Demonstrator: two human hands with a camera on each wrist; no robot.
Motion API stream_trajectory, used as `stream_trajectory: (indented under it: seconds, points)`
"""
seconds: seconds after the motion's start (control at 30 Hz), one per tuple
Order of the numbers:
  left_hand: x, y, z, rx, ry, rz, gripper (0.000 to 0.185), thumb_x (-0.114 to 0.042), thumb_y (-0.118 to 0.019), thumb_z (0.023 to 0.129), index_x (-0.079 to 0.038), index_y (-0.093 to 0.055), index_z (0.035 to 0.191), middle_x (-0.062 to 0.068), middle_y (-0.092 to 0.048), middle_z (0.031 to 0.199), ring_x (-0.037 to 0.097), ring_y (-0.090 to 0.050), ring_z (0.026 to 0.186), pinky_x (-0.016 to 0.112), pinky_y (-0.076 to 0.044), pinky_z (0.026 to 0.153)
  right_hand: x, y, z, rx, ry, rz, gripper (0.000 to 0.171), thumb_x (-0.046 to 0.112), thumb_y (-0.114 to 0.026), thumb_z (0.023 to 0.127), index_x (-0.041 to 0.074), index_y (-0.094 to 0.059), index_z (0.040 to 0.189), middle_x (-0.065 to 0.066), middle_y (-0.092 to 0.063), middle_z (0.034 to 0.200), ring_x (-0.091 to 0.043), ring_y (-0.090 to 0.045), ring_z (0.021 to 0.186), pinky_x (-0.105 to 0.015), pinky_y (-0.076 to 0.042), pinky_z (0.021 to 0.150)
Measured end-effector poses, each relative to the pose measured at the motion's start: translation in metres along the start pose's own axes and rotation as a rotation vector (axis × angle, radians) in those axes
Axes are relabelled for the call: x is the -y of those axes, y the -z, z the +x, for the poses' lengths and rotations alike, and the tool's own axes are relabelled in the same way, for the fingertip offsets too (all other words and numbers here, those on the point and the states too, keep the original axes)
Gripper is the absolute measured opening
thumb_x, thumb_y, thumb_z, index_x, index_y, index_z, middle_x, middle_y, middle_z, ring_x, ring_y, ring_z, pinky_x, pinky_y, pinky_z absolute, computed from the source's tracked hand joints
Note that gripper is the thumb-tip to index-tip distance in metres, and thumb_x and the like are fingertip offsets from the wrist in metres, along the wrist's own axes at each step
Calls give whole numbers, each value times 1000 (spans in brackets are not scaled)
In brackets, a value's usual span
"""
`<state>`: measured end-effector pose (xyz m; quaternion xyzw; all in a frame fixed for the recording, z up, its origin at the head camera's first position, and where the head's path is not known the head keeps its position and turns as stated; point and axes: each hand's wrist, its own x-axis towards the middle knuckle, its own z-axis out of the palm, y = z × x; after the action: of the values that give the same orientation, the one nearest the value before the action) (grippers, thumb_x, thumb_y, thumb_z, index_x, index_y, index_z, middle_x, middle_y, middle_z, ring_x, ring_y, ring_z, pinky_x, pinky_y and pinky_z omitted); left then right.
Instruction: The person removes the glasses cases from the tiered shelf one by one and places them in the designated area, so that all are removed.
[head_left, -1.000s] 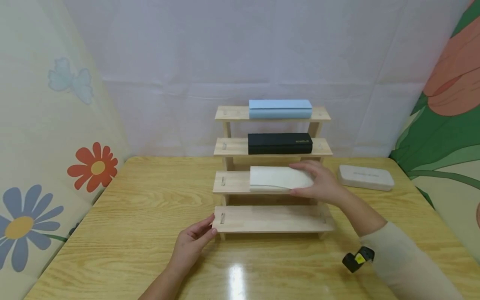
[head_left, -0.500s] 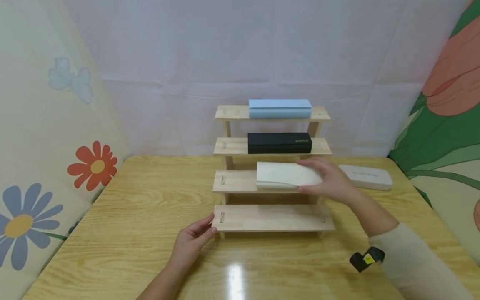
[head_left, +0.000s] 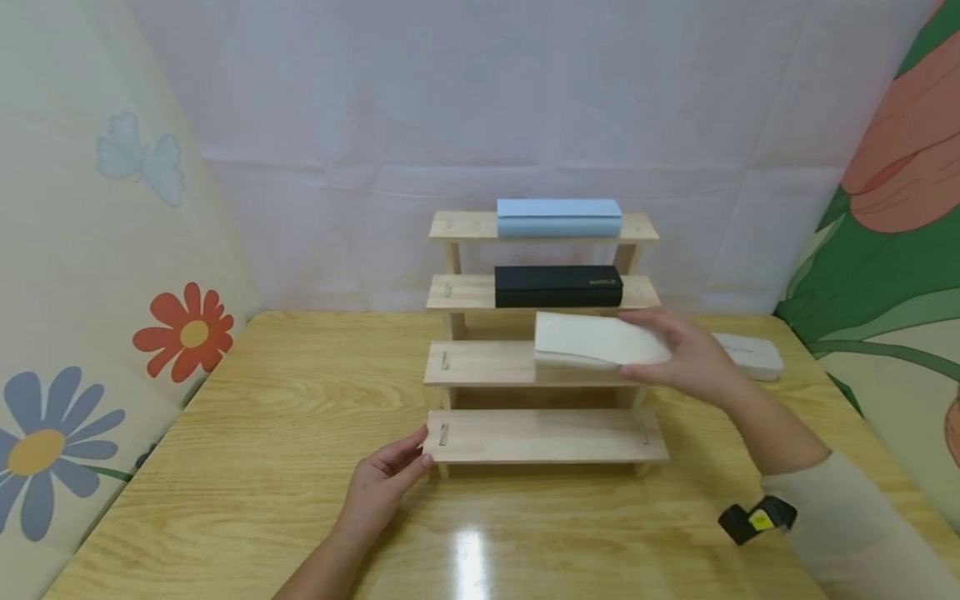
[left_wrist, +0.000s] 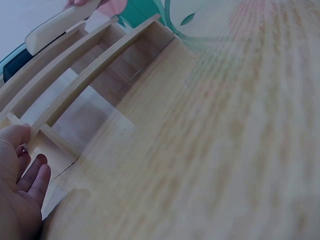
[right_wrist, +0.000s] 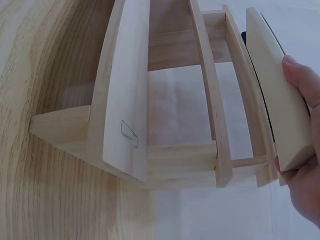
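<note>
My right hand (head_left: 686, 354) grips a white glasses case (head_left: 592, 337) by its right end, thumb on one side and fingers on the other. The case is raised over the second-lowest board of a wooden stepped shelf (head_left: 547, 437), tilted slightly. In the right wrist view the white case (right_wrist: 275, 90) stands out at the right, with the thumb pressed on its face. My left hand (head_left: 386, 483) pinches the left end of the lowest board. The left wrist view shows the thumb and a finger of that hand (left_wrist: 20, 185) at the board's corner.
A black glasses case (head_left: 558, 287) lies on the second board from the top, and a light blue glasses case (head_left: 558, 218) on the top board. Behind my right hand, a whitish case (head_left: 753, 357) lies on the wood-grain table (head_left: 300, 392). A pale curtain (head_left: 480, 100) hangs behind.
My right hand has lifted the white glasses case off the second-lowest board and moved it up and to the right. My left hand has stayed at the lowest board's end.
</note>
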<state>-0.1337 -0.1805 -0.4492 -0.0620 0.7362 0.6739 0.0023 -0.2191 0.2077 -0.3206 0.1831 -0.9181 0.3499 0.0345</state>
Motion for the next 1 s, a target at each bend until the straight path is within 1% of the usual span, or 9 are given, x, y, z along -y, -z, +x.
stream_trajectory:
  seconds: [0.13, 0.23, 0.37, 0.57, 0.7, 0.8, 0.87, 0.93, 1.0]
  points:
    - [0, 0, 0, 1, -1, 2, 42, -7, -73, 86, 1, -61, 127, -16, -68, 119, -2, -65, 99, 15, -55, 86, -2, 5, -2, -22, 2, 5, 69, 30, -84, 78, 13, -55, 138, -14, -51, 143, -38, -41, 135, -63, -31, 112]
    - [0, 0, 0, 0, -1, 3, 42, -7, -73, 86, 0, -61, 127, -15, -68, 120, -2, -65, 99, 15, -55, 86, -3, 9, -5, -32, 8, 20, 68, 26, -84, 78, 11, -55, 138, -15, -49, 144, -39, -40, 136, -64, -31, 112]
    - [0, 0, 0, 3, -2, -2, 42, -6, -72, 86, 1, -61, 127, -18, -68, 117, -2, -65, 99, 15, -56, 86, -3, 16, -8, -39, 1, 26, 68, 26, -83, 79, 9, -54, 137, -17, -47, 145, -41, -39, 136, -64, -31, 111]
    - [1, 0, 0, 3, 1, -9, 43, -6, -73, 86, 1, -61, 127, -25, -67, 111, -2, -65, 99, 15, -55, 87, -3, 25, -12, -46, -38, -11, 71, 32, -82, 80, 9, -52, 140, -18, -43, 148, -43, -37, 137, -67, -31, 108]
    - [1, 0, 0, -3, -3, 3, 42, -6, -73, 86, 1, -61, 126, -22, -68, 114, -3, -65, 98, 15, -55, 86, -6, 30, -15, -63, -30, -5, 71, 27, -82, 80, 7, -51, 141, -21, -45, 146, -44, -39, 133, -67, -34, 105]
    - [0, 0, 0, -6, -6, 12, 42, -6, -73, 86, 0, -62, 126, -15, -68, 119, -2, -65, 98, 15, -55, 86, -9, 33, -17, -76, -25, 13, 70, 23, -81, 81, 5, -49, 141, -22, -46, 143, -44, -40, 130, -65, -35, 101]
    - [0, -1, 0, -6, -7, 15, 42, -7, -73, 86, 0, -62, 126, -13, -67, 121, -3, -65, 98, 15, -55, 86, -12, 36, -18, -81, -32, 24, 70, 22, -81, 82, 5, -49, 142, -23, -46, 142, -43, -41, 128, -62, -36, 98]
    - [0, -1, 0, -6, -8, 12, 42, -6, -73, 86, 1, -62, 126, -15, -67, 119, -3, -65, 98, 15, -55, 86, -15, 39, -20, -86, -46, 25, 71, 23, -81, 82, 7, -48, 143, -22, -45, 143, -41, -42, 126, -59, -37, 95]
    - [0, -1, 0, -6, -9, 8, 42, -5, -72, 86, 1, -62, 126, -20, -67, 115, -3, -65, 98, 15, -55, 86, -16, 42, -22, -98, -60, 14, 72, 24, -81, 81, 9, -48, 143, -21, -45, 144, -39, -42, 125, -56, -38, 93]
